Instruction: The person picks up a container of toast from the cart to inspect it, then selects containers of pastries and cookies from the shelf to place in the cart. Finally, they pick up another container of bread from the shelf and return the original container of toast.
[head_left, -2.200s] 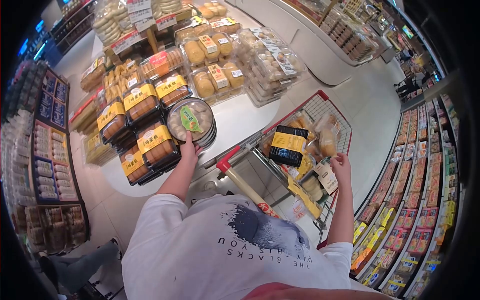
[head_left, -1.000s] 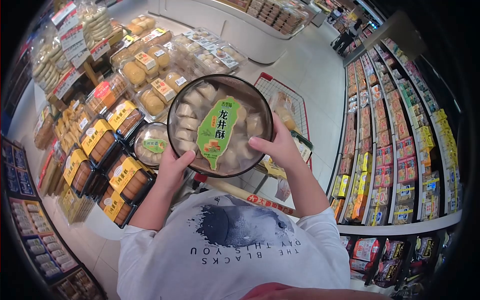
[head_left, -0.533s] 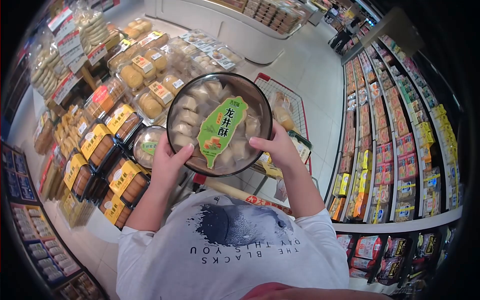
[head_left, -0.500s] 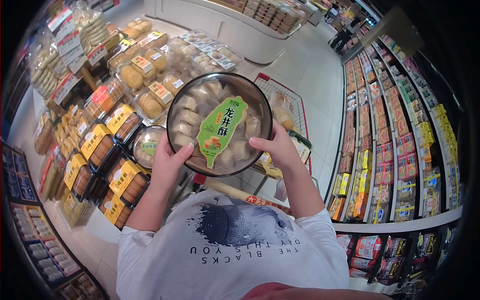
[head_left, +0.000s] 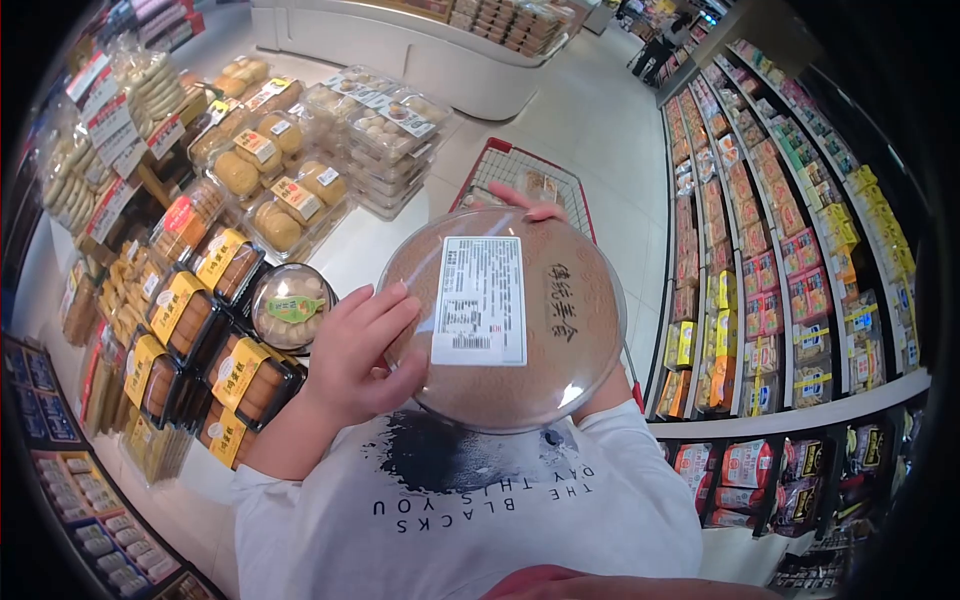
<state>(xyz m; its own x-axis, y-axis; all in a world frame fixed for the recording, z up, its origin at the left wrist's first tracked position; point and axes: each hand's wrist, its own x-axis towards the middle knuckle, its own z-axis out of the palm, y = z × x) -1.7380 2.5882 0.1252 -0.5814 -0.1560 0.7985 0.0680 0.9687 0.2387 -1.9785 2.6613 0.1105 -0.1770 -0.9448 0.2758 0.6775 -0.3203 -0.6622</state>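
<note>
A large round pastry box (head_left: 570, 310) is held up in front of my chest, its brown underside facing me. A white printed label with a barcode (head_left: 480, 300) and dark characters show on that side. My right hand (head_left: 532, 204) supports the box from behind; its fingertips curl over the far rim and the rest is hidden. My left hand (head_left: 365, 345) is at the box's left edge, fingers stretched out and touching it rather than wrapped round it. Left of that hand sits a smaller-looking round pastry box (head_left: 291, 308) with a green label.
Yellow-banded cake packs (head_left: 245, 375), clear boxes of round pastries (head_left: 285, 205) and stacked clear boxes (head_left: 390, 135) fill the display at left. Behind the held box stands a shopping cart (head_left: 500, 160) with red edging. Shelves of packaged snacks (head_left: 770, 260) line the right; a person (head_left: 662, 48) is far off.
The box has been flipped from its green-labelled clear top to its brown underside. My right hand moved behind it; my left hand loosened its grip. The view shifted slightly.
</note>
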